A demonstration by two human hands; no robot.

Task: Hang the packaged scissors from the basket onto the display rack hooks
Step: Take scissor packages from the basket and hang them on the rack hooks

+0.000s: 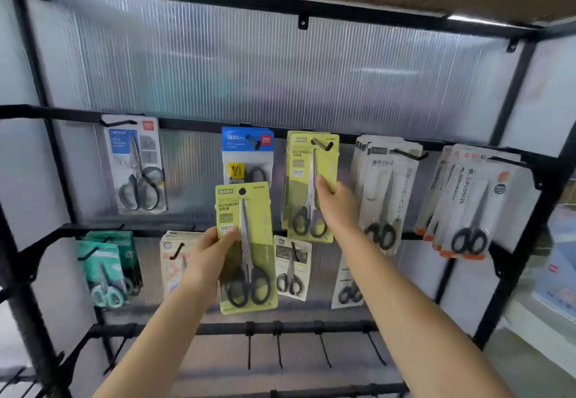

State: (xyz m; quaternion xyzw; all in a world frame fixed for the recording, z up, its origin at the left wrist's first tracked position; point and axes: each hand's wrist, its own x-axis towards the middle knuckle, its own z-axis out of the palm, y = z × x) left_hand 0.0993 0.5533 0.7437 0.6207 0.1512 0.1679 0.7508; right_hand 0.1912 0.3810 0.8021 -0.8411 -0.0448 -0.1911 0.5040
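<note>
The left hand (pixel 208 252) grips a green scissors pack (pixel 246 249) upright before the display rack (pixel 311 137), off any hook; thumb across its front. The right hand (pixel 335 202) has its fingers (pixel 324 187) curled on the hanging green pack (pixel 307 179), which sits on its hook (pixel 322 144).

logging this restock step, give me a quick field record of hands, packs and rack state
left hand: holds a green scissors pack, not on a hook
right hand: grips the hung green packs on the upper hook
pack hole: free, below the blue pack
bottom row hooks: bare
basket: not in view
</note>
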